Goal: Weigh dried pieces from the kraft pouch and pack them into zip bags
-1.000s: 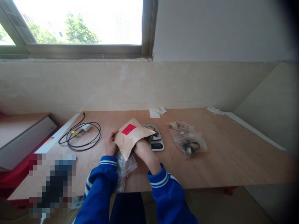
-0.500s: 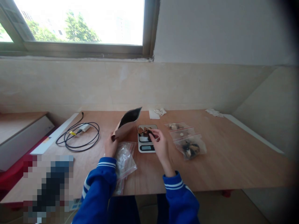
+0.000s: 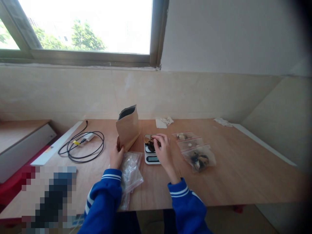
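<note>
My left hand (image 3: 117, 155) is closed on the lower left side of a brown kraft paper pouch (image 3: 129, 130), which stands upright with its dark-lined mouth open at the top. Just right of the pouch sits a white kitchen scale (image 3: 152, 159) with a small display, its digits too small to read. Dark brown dried pieces, possibly mushrooms (image 3: 149, 145), lie on its plate. Over them, my right hand (image 3: 163, 150) has its fingers bent and closed about some of the pieces; the fingertips are partly hidden. Clear zip bags (image 3: 131, 172) lie beside my left wrist.
Right of the scale lie several zip bags with dried contents, the nearest holding dark pieces (image 3: 200, 161). A coiled black cable (image 3: 81, 159) with a white adapter (image 3: 89, 136) lies at left. Crumpled tissue (image 3: 167, 121) is near the wall. A blurred-out object (image 3: 55, 195) occupies the front left.
The pouch has gone from tilted toward the scale to upright, its mouth now up. My right hand has shifted slightly left and lower over the dried pieces, fingers more closed on them.
</note>
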The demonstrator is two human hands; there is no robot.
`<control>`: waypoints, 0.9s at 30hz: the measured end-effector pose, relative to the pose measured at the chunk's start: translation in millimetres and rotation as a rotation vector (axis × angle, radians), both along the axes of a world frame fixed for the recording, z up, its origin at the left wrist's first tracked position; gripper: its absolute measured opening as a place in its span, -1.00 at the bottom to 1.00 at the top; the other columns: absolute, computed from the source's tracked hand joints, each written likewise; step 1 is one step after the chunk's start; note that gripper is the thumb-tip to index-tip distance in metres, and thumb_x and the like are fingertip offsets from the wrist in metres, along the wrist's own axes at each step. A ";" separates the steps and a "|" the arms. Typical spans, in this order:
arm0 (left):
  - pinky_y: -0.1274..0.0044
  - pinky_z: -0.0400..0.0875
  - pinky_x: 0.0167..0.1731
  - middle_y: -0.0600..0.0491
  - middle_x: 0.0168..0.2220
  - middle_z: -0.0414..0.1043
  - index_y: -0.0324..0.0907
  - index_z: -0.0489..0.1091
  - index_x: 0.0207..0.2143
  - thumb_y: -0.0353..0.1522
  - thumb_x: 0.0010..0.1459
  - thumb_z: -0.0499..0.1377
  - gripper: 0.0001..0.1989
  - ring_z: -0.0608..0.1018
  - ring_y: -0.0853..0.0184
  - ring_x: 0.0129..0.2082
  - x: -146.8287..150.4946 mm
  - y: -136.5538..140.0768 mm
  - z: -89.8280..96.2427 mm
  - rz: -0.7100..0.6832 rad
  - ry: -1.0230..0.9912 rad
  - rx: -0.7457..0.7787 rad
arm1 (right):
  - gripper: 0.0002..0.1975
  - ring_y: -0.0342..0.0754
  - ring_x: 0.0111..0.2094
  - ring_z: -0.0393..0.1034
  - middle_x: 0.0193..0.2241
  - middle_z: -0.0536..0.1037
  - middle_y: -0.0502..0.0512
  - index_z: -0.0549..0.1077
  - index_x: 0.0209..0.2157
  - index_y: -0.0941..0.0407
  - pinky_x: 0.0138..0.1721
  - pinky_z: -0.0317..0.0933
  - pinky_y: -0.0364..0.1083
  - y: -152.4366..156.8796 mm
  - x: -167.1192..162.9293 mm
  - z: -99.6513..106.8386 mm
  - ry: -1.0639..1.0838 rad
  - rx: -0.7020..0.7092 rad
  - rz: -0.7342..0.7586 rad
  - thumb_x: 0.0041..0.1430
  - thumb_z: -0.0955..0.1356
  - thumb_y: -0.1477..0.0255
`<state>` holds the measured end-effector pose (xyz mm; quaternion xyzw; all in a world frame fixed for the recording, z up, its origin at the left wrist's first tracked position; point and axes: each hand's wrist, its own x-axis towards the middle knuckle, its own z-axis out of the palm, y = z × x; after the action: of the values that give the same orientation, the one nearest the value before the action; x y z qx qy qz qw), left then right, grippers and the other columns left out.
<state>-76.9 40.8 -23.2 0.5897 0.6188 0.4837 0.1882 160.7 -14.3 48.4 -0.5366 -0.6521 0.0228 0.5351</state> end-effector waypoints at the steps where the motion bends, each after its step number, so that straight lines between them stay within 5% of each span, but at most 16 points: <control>1: 0.28 0.38 -0.09 -0.12 -0.15 0.50 -0.25 0.39 -0.03 -0.26 0.08 0.11 -0.59 0.51 0.06 -0.10 0.4 -1.1 1.6 -0.001 0.000 -0.004 | -0.75 0.01 -0.04 0.27 -0.15 0.39 0.17 0.46 -0.17 0.08 0.01 0.16 0.04 -4.2 -0.5 10.7 0.014 0.011 0.036 0.28 0.18 0.43; 9: 0.31 0.36 -0.02 -0.08 -0.07 0.48 -0.22 0.36 0.03 -0.36 0.06 0.12 -0.57 0.49 0.11 -0.05 1.4 -5.6 5.3 -0.060 -0.027 0.030 | -0.71 -0.01 0.04 0.26 -0.05 0.40 0.13 0.43 -0.08 0.03 0.08 0.17 0.04 -31.1 -6.5 68.4 0.037 0.062 0.185 0.30 0.16 0.41; 15: 0.33 0.38 -0.04 -0.06 -0.08 0.48 -0.20 0.38 -0.03 -0.42 -0.02 0.10 -0.57 0.51 0.15 -0.08 -1.6 -1.5 -4.0 -0.101 -0.058 0.053 | -0.62 -0.03 0.22 0.07 0.14 0.30 0.04 0.28 0.13 -0.05 0.22 0.00 0.10 -33.1 -5.5 71.6 -0.173 -0.024 0.395 0.34 0.12 0.42; 22: 0.37 0.37 -0.05 0.01 -0.09 0.50 -0.15 0.40 -0.06 -0.43 -0.04 0.10 -0.58 0.50 0.20 -0.07 1.2 -7.4 2.8 -0.151 -0.075 0.089 | -0.70 0.01 -0.06 0.36 -0.25 0.55 0.09 0.52 -0.21 0.08 0.02 0.22 0.05 -21.3 10.1 83.4 -0.347 -0.130 0.397 0.31 0.17 0.42; 27: 0.35 0.35 -0.05 -0.03 -0.12 0.51 -0.17 0.43 -0.10 -0.38 0.02 0.11 -0.66 0.51 0.19 -0.09 5.3 -12.6 10.8 -0.135 -0.076 0.104 | -0.77 0.01 -0.16 0.45 -0.21 0.59 0.10 0.54 -0.28 0.08 -0.10 0.30 -0.03 -0.7 1.0 64.8 -0.361 -0.307 0.532 0.13 0.27 0.57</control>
<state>-71.6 28.2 -12.4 0.6203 0.5440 0.5235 0.2127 161.7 -15.0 113.2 -0.4177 -0.8420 0.1638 0.2994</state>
